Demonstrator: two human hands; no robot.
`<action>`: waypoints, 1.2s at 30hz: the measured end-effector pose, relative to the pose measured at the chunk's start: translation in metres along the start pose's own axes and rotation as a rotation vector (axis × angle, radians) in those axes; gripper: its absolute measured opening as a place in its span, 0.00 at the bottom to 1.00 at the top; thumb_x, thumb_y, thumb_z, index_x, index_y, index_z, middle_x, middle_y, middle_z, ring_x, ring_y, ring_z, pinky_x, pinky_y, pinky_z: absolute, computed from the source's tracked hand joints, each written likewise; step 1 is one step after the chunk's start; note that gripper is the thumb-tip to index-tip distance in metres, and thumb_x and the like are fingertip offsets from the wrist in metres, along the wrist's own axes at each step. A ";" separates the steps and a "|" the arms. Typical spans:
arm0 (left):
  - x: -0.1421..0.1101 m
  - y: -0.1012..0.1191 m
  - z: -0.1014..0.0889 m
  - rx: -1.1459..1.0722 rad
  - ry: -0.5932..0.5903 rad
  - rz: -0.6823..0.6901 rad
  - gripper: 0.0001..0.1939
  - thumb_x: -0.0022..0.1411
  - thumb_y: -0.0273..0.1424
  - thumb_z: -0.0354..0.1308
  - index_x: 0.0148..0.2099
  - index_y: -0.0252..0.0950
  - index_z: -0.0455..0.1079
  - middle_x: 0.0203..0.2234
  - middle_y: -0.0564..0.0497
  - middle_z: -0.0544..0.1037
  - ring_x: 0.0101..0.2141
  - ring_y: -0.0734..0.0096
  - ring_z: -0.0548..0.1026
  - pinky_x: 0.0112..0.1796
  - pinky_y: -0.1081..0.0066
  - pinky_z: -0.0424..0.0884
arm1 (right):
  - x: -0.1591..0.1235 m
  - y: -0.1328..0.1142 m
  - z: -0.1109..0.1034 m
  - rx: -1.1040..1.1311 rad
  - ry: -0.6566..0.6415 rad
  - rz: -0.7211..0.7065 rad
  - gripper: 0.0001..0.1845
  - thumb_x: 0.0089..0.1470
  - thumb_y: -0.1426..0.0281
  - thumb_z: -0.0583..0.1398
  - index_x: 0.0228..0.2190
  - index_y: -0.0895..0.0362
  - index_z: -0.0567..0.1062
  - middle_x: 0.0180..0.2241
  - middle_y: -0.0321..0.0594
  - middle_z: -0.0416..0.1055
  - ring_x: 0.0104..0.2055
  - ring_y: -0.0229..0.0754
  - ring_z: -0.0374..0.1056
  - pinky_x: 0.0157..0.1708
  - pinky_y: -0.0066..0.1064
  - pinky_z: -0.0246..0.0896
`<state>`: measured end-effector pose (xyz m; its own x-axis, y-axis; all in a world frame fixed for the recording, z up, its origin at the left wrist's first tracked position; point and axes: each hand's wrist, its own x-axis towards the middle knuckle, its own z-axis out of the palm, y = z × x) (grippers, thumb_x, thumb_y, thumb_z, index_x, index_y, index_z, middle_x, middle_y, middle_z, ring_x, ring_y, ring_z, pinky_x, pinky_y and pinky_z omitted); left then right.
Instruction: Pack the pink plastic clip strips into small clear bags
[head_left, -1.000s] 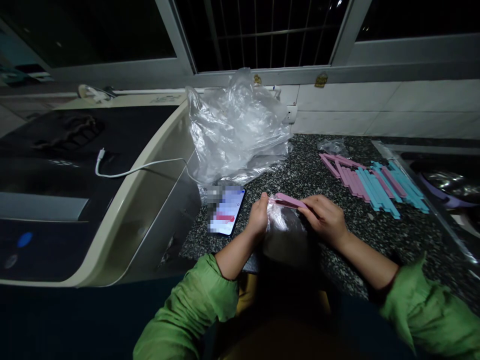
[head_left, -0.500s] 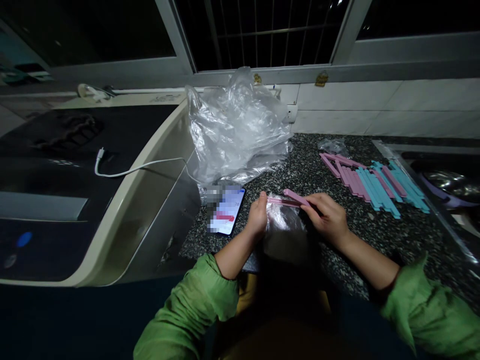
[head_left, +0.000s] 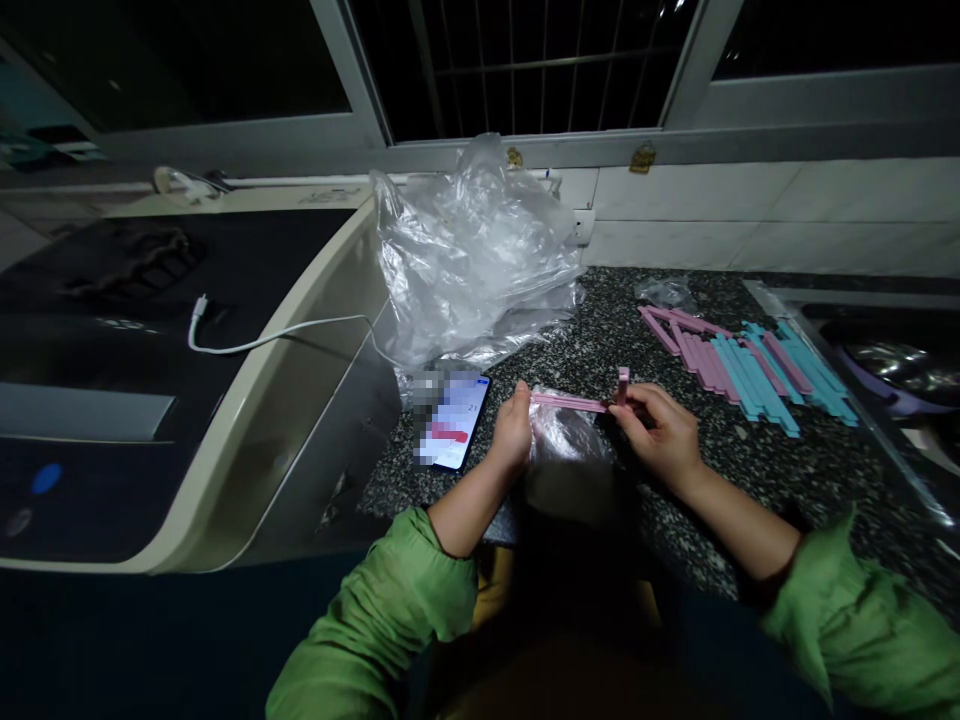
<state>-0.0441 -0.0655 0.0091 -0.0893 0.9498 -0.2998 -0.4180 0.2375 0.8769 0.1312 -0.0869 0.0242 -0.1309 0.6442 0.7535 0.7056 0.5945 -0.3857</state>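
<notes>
My left hand pinches the left end of a pink sealing clip and the top of a small clear plastic bag. My right hand grips the clip's right end, where its hinged arm stands raised upright. The clip's lower bar lies across the bag's mouth. The bag hangs down toward the counter's front edge between my green-sleeved arms.
A pile of pink and blue clips lies on the speckled counter to the right. A phone with a lit screen lies left of my hands. Crumpled clear bags sit behind it. A washing machine with a white cable stands left; a sink is right.
The clip's upper arm has swung up from nearly flat on the bag to standing upright at my right hand. Both hands stayed in place.
</notes>
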 end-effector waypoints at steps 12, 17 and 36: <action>0.003 -0.004 -0.002 -0.002 0.017 0.025 0.25 0.50 0.51 0.55 0.20 0.32 0.65 0.12 0.54 0.67 0.15 0.77 0.63 0.21 0.75 0.59 | -0.003 0.000 -0.001 0.136 -0.020 0.232 0.04 0.51 0.67 0.58 0.30 0.55 0.70 0.29 0.38 0.72 0.24 0.36 0.66 0.24 0.28 0.64; 0.005 -0.005 -0.003 -0.021 -0.009 0.018 0.25 0.51 0.51 0.54 0.21 0.32 0.65 0.11 0.55 0.66 0.15 0.77 0.62 0.20 0.75 0.58 | -0.007 0.002 0.001 0.211 -0.010 0.340 0.06 0.50 0.66 0.59 0.31 0.55 0.71 0.27 0.37 0.73 0.22 0.35 0.66 0.24 0.28 0.64; 0.004 -0.002 -0.002 -0.082 0.024 -0.027 0.22 0.53 0.47 0.55 0.20 0.32 0.65 0.12 0.55 0.67 0.15 0.77 0.64 0.20 0.75 0.58 | 0.002 -0.009 -0.001 0.534 0.035 0.517 0.09 0.47 0.63 0.62 0.27 0.57 0.74 0.27 0.39 0.74 0.24 0.37 0.70 0.26 0.29 0.71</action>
<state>-0.0457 -0.0623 0.0047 -0.0978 0.9379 -0.3328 -0.4929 0.2449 0.8349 0.1250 -0.0912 0.0294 0.1547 0.8946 0.4193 0.2350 0.3789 -0.8951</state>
